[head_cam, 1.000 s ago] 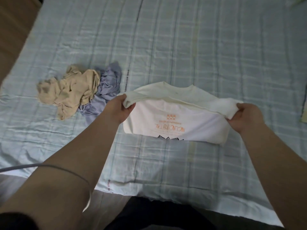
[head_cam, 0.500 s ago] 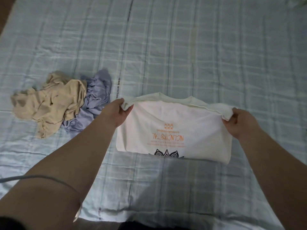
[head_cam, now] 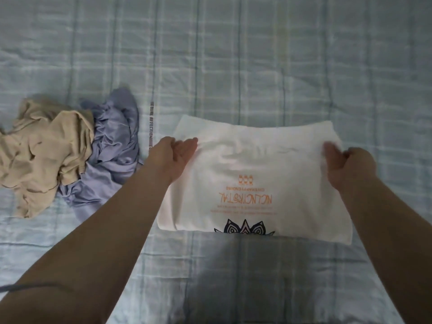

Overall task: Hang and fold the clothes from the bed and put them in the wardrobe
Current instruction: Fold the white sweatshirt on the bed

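A white T-shirt [head_cam: 257, 164] with orange lettering and a dark flower print lies folded into a rectangle on the bed, straight ahead of me. My left hand [head_cam: 174, 156] touches its upper left edge with straight fingers, palm turned inward. At the shirt's upper right edge is my right hand [head_cam: 348, 163], its fingers loose and motion-blurred, with no cloth pinched that I can see. A crumpled beige garment [head_cam: 46, 155] and a crumpled lilac garment [head_cam: 112, 160] lie in a heap to the left.
The bed is covered by a pale blue checked sheet [head_cam: 257, 54] that fills the view. A thin grey cord [head_cam: 14, 287] crosses my left forearm at the lower left. No wardrobe or hangers are in view.
Both hands carried the shirt's lifted edge away from me and laid it down flat, then let go of it. The camera has moved closer over the bed.
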